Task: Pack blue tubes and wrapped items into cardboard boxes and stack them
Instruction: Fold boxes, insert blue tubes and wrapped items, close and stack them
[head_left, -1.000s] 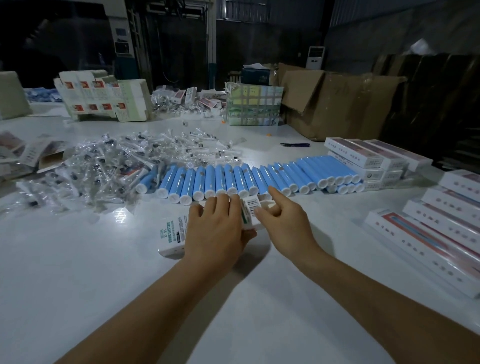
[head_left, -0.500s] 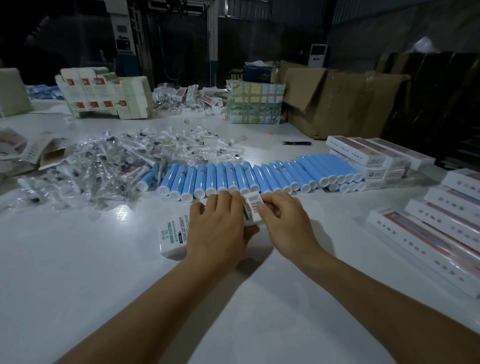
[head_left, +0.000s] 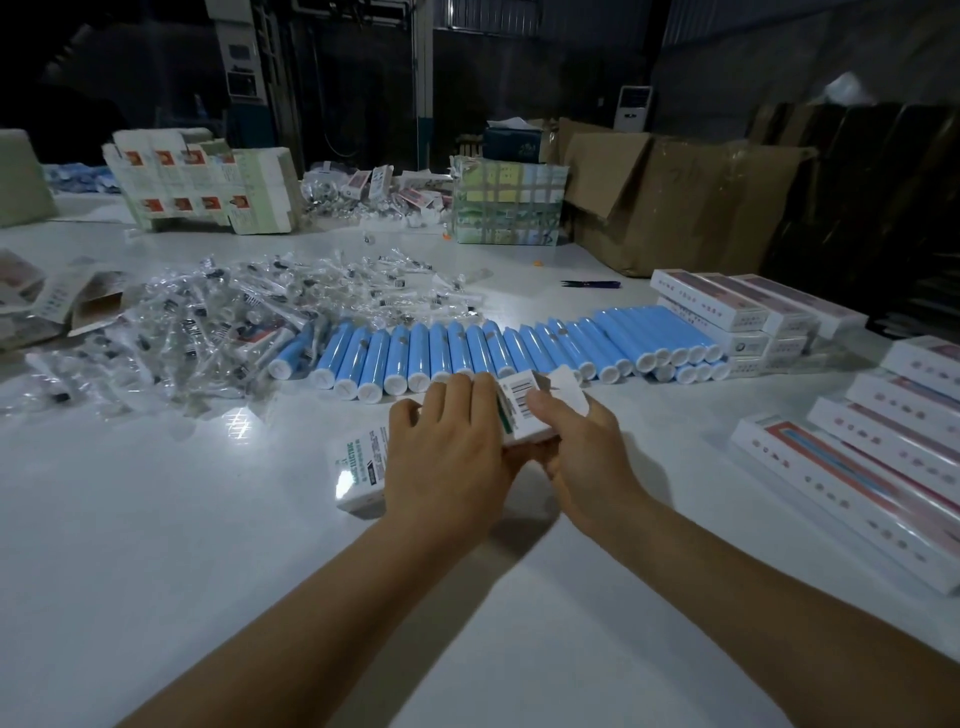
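A long white carton with green print lies on the white table in front of me. My left hand grips its middle from above. My right hand holds the carton's right end, thumb on the barcode panel, with the end flap lifted open. Just beyond, a row of blue tubes with white caps lies side by side. A heap of clear-wrapped items spreads to the left of the tubes.
Packed white cartons are stacked at the right and behind the tubes. Flat unfolded cartons stand at the back left. A big brown cardboard box and a taped bundle sit at the back. A dark pen lies nearby.
My right hand went from pointing at the carton's end to gripping it. The carton's right end has tilted up and its flap now stands open. My left hand stayed in place.
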